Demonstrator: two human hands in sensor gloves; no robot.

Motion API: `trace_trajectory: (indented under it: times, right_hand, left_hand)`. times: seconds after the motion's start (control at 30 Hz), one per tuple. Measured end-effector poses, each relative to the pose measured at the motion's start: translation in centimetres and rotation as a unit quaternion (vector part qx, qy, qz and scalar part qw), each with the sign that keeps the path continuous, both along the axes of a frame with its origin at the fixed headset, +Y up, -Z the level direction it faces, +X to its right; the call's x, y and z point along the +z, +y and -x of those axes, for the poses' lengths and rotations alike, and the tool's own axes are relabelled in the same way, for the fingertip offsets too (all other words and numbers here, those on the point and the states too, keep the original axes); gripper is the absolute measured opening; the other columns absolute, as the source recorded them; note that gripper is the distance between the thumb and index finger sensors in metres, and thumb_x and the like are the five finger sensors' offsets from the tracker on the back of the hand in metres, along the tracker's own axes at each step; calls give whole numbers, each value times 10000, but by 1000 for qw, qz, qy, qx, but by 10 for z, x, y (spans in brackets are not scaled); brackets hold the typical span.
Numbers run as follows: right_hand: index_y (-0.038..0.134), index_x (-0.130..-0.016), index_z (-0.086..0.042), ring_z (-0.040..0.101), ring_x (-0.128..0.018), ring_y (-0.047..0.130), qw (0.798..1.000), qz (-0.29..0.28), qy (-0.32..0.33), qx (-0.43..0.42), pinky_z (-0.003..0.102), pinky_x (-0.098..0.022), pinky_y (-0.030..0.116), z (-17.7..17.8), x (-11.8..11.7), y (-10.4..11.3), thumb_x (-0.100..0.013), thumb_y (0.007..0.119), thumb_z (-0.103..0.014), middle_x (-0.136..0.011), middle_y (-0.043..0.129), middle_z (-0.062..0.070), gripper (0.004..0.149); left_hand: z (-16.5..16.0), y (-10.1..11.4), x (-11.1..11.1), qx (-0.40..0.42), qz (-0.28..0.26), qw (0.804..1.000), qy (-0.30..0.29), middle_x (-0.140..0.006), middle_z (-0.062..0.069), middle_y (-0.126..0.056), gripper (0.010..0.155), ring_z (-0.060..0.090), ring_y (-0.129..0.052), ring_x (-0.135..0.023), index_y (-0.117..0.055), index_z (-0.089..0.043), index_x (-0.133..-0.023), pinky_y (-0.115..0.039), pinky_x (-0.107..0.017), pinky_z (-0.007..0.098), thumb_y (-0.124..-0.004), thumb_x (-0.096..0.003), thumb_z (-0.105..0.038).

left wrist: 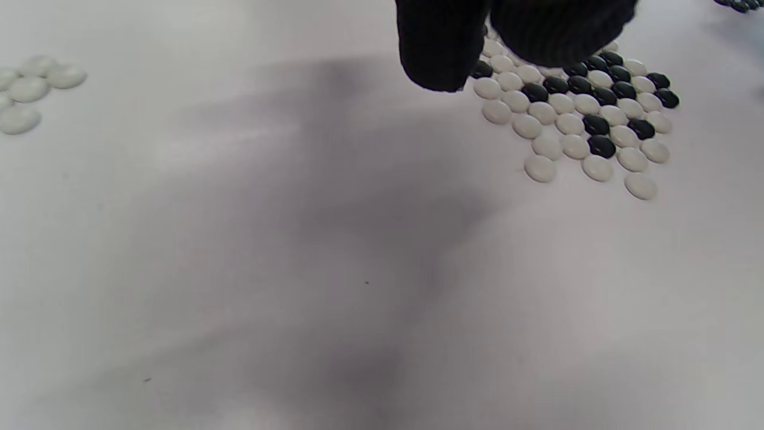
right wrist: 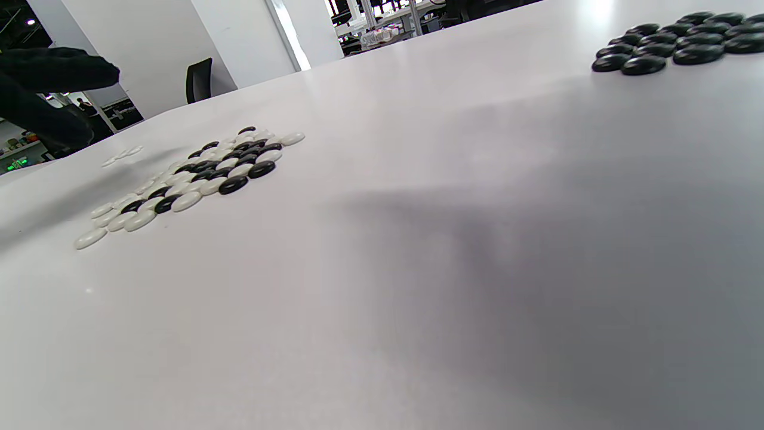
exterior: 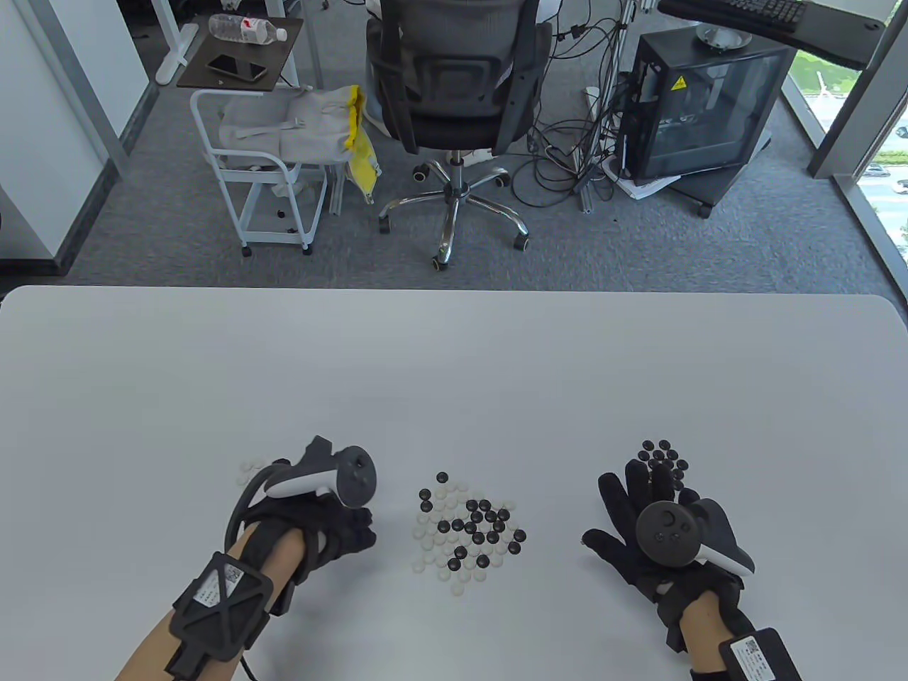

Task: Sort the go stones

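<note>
A mixed pile of black and white Go stones (exterior: 468, 528) lies at the table's near middle; it also shows in the left wrist view (left wrist: 585, 119) and the right wrist view (right wrist: 197, 179). A small group of white stones (exterior: 252, 469) (left wrist: 30, 89) lies to the left. A group of black stones (exterior: 663, 457) (right wrist: 674, 42) lies to the right. My left hand (exterior: 358, 528) hovers just left of the mixed pile with fingers (left wrist: 439, 54) curled in; no stone shows in them. My right hand (exterior: 617, 504) is spread flat, just in front of the black group, holding nothing.
The white table (exterior: 454, 369) stretches bare beyond the stones to its far edge. An office chair (exterior: 454, 92), a white cart (exterior: 262, 163) and a computer case (exterior: 702, 106) stand on the floor behind the table.
</note>
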State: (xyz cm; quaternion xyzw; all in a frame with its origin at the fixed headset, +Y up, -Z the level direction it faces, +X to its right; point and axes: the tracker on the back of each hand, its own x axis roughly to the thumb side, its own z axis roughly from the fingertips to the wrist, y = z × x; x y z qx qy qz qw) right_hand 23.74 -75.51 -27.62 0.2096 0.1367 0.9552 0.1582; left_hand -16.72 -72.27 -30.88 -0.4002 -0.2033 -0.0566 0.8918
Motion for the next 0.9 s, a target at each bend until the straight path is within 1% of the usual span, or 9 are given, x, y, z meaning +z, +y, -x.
trace_trajectory:
  times: [0.07, 0.17, 0.33, 0.43, 0.53, 0.63, 0.77, 0.87, 0.9]
  right_hand:
    - [195, -1188, 37, 693, -900, -58, 1000, -1, 0, -1, 897, -533, 78, 0, 0, 0, -654, 523, -514, -1100, 7, 469, 835]
    - [194, -1188, 38, 693, -901, -57, 1000, -2, 0, 0, 897, -534, 77, -1, 0, 0, -654, 523, -514, -1099, 8, 468, 836]
    - [195, -1188, 38, 691, -903, -57, 1000, -1, -2, -1, 897, -533, 78, -2, 1, 1, -655, 526, -514, -1100, 8, 467, 836]
    - [196, -1188, 39, 693, -903, -56, 1000, 1, -2, -1, 897, -535, 79, -2, 1, 1, -657, 528, -513, -1101, 11, 466, 835]
    - [194, -1188, 38, 693, -903, -55, 1000, 2, 0, 0, 896, -536, 80, -3, 1, 1, -659, 530, -511, -1102, 10, 466, 834]
    - [194, -1188, 39, 692, -903, -55, 1000, 3, 0, 2, 897, -536, 79, -4, 1, 1, -658, 530, -512, -1100, 10, 468, 835]
    - [194, -1188, 38, 692, -902, -56, 1000, 5, -1, 3, 897, -535, 80, -5, 1, 1, -659, 530, -511, -1101, 9, 467, 834]
    - [195, -1188, 39, 692, -902, -56, 1000, 2, -1, 1, 897, -536, 80, -5, 1, 2, -659, 531, -511, -1100, 10, 469, 834]
    - [195, -1188, 39, 691, -903, -56, 1000, 1, -1, 0, 897, -536, 80, -5, 1, 2, -659, 531, -511, -1100, 8, 468, 834]
  left_hand:
    - [-20, -8, 9, -3, 12, 999, -36, -1133, 199, 76, 620, 541, 134, -937, -598, -305, -1127, -74, -578, 820, -586, -553, -537]
    - [-39, -18, 19, 0, 13, 998, -69, -1122, 195, 104, 619, 539, 146, -934, -530, -327, -1137, -70, -579, 821, -583, -556, -535]
    - [-51, -35, 25, -3, 29, 996, -87, -1098, 210, 152, 674, 544, 174, -916, -379, -338, -1160, -55, -571, 823, -556, -543, -543]
    - [-47, -42, 29, -30, 24, 995, -89, -1090, 209, 161, 673, 543, 179, -912, -370, -345, -1154, -54, -568, 824, -554, -537, -543]
    - [-28, -43, 34, -34, 23, 997, -72, -1092, 207, 152, 671, 539, 173, -913, -369, -350, -1149, -56, -569, 823, -558, -535, -542]
    - [9, -41, 34, -47, 19, 998, -24, -1095, 201, 143, 662, 536, 170, -915, -389, -353, -1145, -54, -568, 822, -564, -534, -537]
    - [72, -40, 21, -59, 17, 995, 77, -1093, 198, 143, 654, 533, 173, -913, -400, -352, -1142, -46, -564, 821, -571, -536, -528]
    - [114, -41, 10, -62, 22, 987, 149, -1084, 201, 158, 664, 534, 183, -909, -378, -350, -1144, -36, -559, 820, -564, -533, -530]
    - [122, -41, 7, -55, 25, 984, 165, -1082, 201, 161, 668, 533, 186, -908, -373, -352, -1145, -34, -559, 819, -557, -528, -532]
